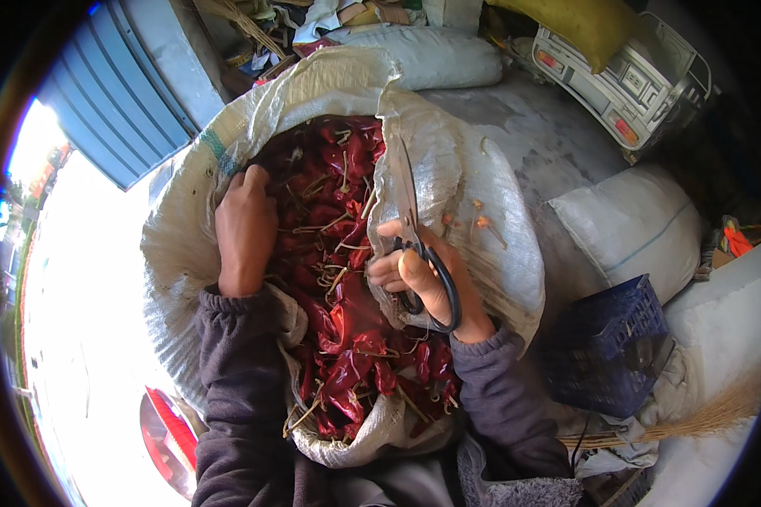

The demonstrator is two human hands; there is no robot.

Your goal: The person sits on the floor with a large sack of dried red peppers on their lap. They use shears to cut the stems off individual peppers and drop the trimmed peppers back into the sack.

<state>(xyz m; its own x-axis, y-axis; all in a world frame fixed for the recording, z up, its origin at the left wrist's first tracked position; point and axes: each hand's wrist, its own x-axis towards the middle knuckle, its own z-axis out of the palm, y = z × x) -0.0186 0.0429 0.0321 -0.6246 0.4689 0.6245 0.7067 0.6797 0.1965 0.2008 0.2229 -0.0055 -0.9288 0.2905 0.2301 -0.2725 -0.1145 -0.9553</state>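
Head | red peppers [343, 319] in open sack [503, 224] | grey floor [528, 139] | blue crate [604, 338]

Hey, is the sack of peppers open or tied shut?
Open: the sack is spread wide, with the red peppers inside plainly showing.

The left forearm [238, 380] and right forearm [511, 389] extend forward, the left grip [245, 226] back-up with fingers curled under, the right grip [431, 275], well apart, angled inward, thumb [414, 270] extended, fingers [384, 269] bent.
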